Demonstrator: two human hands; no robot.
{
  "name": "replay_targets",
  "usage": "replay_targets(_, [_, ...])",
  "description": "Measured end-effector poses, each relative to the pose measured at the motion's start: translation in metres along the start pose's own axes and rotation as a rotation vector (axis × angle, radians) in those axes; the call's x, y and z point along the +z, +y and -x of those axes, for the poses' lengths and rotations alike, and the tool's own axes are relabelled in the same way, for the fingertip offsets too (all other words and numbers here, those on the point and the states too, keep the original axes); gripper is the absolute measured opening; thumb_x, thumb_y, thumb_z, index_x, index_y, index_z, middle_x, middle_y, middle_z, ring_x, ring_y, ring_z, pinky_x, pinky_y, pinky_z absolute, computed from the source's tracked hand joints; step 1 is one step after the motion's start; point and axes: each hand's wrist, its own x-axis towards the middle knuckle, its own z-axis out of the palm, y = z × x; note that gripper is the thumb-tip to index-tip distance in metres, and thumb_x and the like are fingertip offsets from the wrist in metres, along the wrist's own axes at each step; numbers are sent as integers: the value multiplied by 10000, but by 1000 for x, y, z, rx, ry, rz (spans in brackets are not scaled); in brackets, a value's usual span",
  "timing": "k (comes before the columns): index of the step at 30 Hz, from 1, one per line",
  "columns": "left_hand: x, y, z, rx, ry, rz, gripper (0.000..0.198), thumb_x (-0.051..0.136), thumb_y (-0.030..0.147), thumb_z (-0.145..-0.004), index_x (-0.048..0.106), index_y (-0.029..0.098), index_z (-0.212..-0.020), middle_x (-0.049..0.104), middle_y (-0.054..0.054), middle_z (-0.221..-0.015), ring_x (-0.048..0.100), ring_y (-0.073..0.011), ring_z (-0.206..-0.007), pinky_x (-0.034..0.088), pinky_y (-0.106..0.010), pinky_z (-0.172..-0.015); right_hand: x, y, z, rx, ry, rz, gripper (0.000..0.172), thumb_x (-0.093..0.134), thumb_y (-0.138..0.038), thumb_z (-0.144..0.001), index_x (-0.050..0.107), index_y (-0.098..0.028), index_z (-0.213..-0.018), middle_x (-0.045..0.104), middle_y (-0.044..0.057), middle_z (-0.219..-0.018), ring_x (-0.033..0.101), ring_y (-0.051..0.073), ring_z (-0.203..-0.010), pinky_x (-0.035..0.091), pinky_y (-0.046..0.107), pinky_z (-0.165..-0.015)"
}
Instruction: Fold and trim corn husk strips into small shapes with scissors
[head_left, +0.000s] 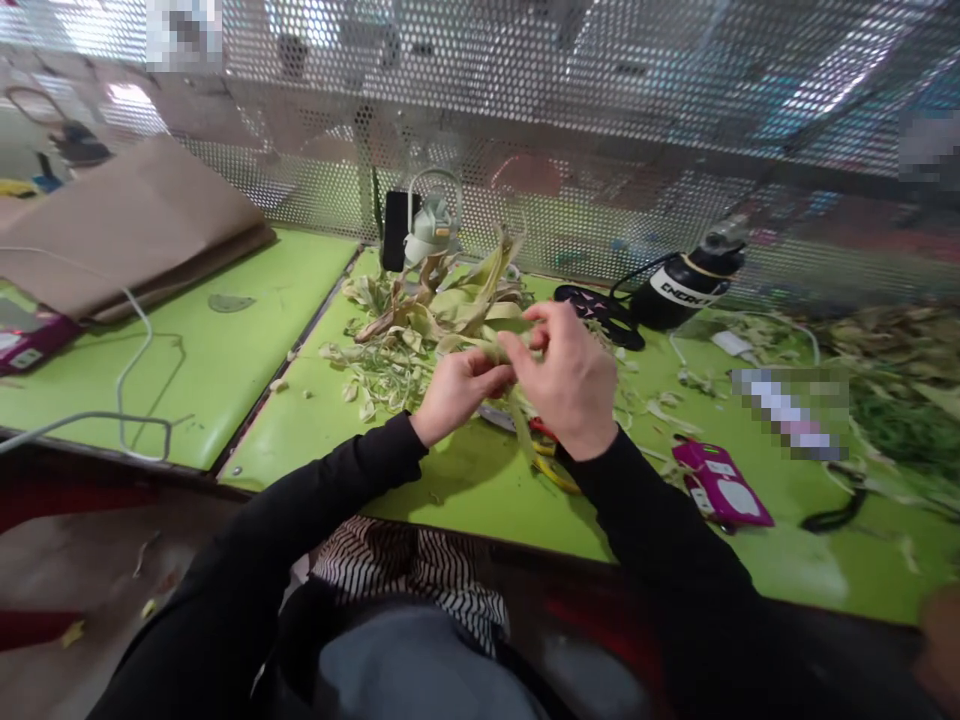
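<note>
Over the front of the green table [420,490], my left hand [457,395] and my right hand [566,375] come close together. Both are closed on a long, pale green leaf [517,325], thumbs pinching it, and one strip of it hangs below them. Its exact plant kind is unclear. Behind them lies a heap of similar wilted leaves [442,310] with curled, brownish edges. Small green scraps [375,375] are strewn in front of the heap. Scissors [559,475] with yellow and red handles lie under my right wrist, partly hidden.
A black bottle [682,285] and a black reel-like disc [600,315] stand right of the heap. Behind it are a pale green bottle [433,225] and a phone [400,230]. A magenta device [721,485] lies right; brown paper [142,220] lies left. Perforated metal [562,120] borders the back.
</note>
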Motion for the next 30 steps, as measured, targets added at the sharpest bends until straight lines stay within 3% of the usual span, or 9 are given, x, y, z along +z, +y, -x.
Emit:
replay_targets(2, [-1, -3, -1, 8, 39, -76, 172, 674, 138, -756, 586, 119, -610, 556, 33, -534, 500, -71, -533, 423, -202, -568, 0, -4, 1, -91, -115, -41, 320, 555, -467, -935, 687, -182, -995, 648, 57, -837, 589, 180, -703, 376, 288, -581])
replay_targets(5, [-4, -5, -2, -19, 39, -103, 161, 676, 99, -733, 590, 117, -598, 555, 35, -537, 506, -73, -555, 410, -202, -583, 2, -8, 1, -133, -233, -184, 227, 605, -364, -920, 711, -188, -825, 633, 39, -778, 581, 163, -675, 400, 288, -603])
replay_targets(9, [-9, -3, -4, -114, -25, 153, 126, 700, 138, -751, 603, 115, -674, 583, 36, -614, 494, -54, -572, 413, -209, -621, 2, -3, 8, -259, -93, -284, 131, 590, -257, -928, 693, -183, -896, 687, 56, -838, 619, 182, -752, 468, 302, -671])
replay_targets(14, [-14, 6, -2, -201, 13, 403, 140, 744, 103, -707, 656, 119, -815, 666, 21, -755, 561, -55, -641, 420, -194, -652, -2, 3, 33, -460, 14, -160, 157, 525, -171, -946, 667, -204, -1003, 731, 65, -888, 642, 217, -837, 505, 338, -754])
replay_targets(17, [-13, 10, 4, -302, -14, 441, 94, 719, 159, -788, 679, 126, -866, 664, 22, -753, 562, -42, -611, 408, -173, -600, -5, 5, 45, -457, 38, -188, 188, 533, -117, -929, 649, -205, -1049, 741, 67, -936, 657, 214, -869, 520, 334, -779])
replay_targets(22, [-15, 19, 9, -405, -45, 427, 35, 664, 97, -845, 668, 130, -857, 599, 51, -651, 490, -12, -504, 343, -136, -482, -6, 13, 46, -401, 17, -360, 214, 607, -108, -889, 637, -235, -1059, 743, 47, -1008, 680, 213, -961, 532, 352, -845])
replay_targets(26, [-20, 27, 8, -491, -112, 493, 182, 496, -1, -901, 644, 103, -876, 673, -13, -707, 633, -49, -597, 492, -153, -612, -1, 22, 44, -366, -8, -404, 184, 616, -146, -897, 650, -239, -1052, 748, 50, -1008, 684, 226, -958, 541, 380, -834])
replay_targets(30, [-24, 27, 7, -525, -178, 476, 188, 479, 61, -941, 655, 79, -877, 688, -36, -716, 686, -77, -641, 558, -197, -730, 4, 28, 44, -335, -96, -506, 156, 606, -169, -910, 673, -247, -1027, 747, 49, -1010, 691, 222, -964, 548, 390, -847])
